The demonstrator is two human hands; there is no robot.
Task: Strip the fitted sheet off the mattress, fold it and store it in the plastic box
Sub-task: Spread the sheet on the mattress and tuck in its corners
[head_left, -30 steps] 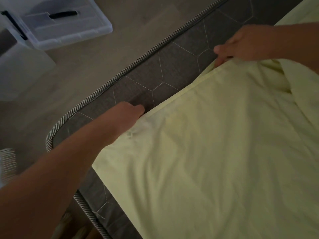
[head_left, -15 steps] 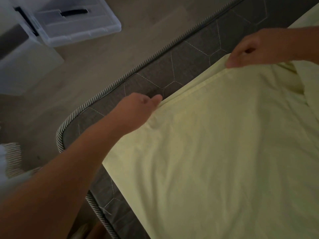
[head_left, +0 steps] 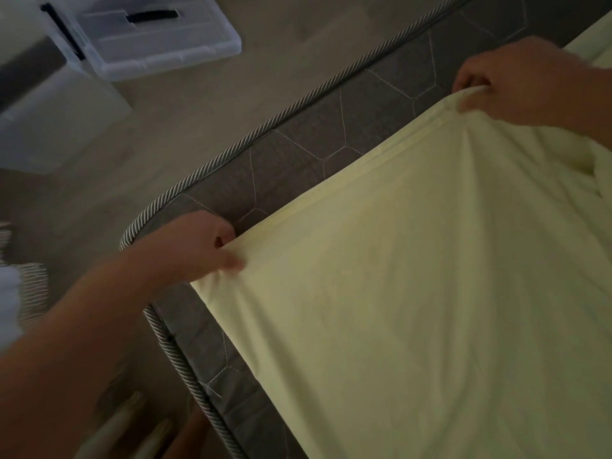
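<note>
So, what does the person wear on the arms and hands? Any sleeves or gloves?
Nothing visible. The left hand and right hand are ungloved, and both forearms are bare to the frame edge: no sleeve, watch or bracelet. The picture is dim and blurred, so a ring could escape.

Since 1 second ago the left hand (head_left: pixel 195 246) has gone from lying flat on the hem of the fitted sheet (head_left: pixel 414 276) to pinching it with curled fingers, nearer the corner of the mattress (head_left: pixel 298 154). The right hand (head_left: pixel 516 81) now pinches the hem too. The 2 hands have spread apart, drawing the edge taut.
</note>
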